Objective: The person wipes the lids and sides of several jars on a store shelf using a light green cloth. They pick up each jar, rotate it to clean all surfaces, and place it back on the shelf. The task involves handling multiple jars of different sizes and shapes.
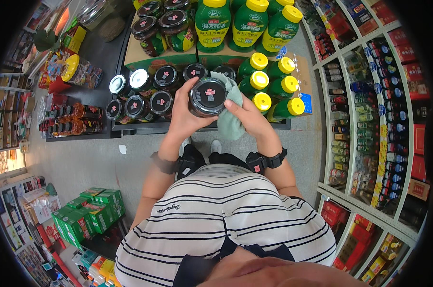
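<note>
My left hand [183,116] grips a glass jar with a black lid [208,94], held lid up in front of me. On the jar's right side, my right hand [254,116] holds a pale green cloth [231,122], which lies against the lid's edge and hangs down below it. Behind the jar, several similar jars [165,76] stand in rows on a dark display stand [144,127]. To their right are several green squeeze bottles with yellow caps [258,79]. The far side of the jar and the fingers behind it are hidden.
Larger green and yellow sauce bottles [212,28] and more jars [175,30] stand on a higher cardboard tier. Bottles of orange sauce [83,111] are at the left. Shelves of bottles [367,118] run along the right. Green boxes [91,211] stand at the lower left.
</note>
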Tool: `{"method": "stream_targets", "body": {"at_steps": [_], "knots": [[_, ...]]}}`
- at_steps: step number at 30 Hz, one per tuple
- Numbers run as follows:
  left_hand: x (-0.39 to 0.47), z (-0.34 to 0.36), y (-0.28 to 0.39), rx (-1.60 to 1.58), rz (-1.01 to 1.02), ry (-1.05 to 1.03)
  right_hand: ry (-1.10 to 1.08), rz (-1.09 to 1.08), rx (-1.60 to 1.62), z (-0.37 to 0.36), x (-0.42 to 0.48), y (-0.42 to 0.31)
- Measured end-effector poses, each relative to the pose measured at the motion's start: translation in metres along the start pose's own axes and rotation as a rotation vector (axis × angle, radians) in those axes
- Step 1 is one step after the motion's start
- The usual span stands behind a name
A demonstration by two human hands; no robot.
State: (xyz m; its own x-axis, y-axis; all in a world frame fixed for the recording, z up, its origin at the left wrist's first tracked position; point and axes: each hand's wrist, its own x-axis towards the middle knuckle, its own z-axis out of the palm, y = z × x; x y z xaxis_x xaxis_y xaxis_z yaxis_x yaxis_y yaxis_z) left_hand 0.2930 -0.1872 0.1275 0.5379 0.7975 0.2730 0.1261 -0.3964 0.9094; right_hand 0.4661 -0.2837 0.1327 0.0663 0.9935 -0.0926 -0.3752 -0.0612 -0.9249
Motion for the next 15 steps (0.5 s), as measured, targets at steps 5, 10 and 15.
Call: {"method": "stream_targets", "body": {"at_steps": [5, 10, 15], "knots": [[0.010, 0.004, 0.001, 0.195, 0.099, -0.114, 0.118, -0.041, -0.168, -0.002, -0.005, -0.004], [0.017, 0.015, -0.004, 0.083, 0.062, -0.156, 0.180, -0.123, -0.355, -0.005, -0.014, -0.006], [0.017, 0.027, -0.017, 0.081, 0.069, -0.213, 0.227, -0.095, -0.440, -0.013, -0.014, 0.007]]}}
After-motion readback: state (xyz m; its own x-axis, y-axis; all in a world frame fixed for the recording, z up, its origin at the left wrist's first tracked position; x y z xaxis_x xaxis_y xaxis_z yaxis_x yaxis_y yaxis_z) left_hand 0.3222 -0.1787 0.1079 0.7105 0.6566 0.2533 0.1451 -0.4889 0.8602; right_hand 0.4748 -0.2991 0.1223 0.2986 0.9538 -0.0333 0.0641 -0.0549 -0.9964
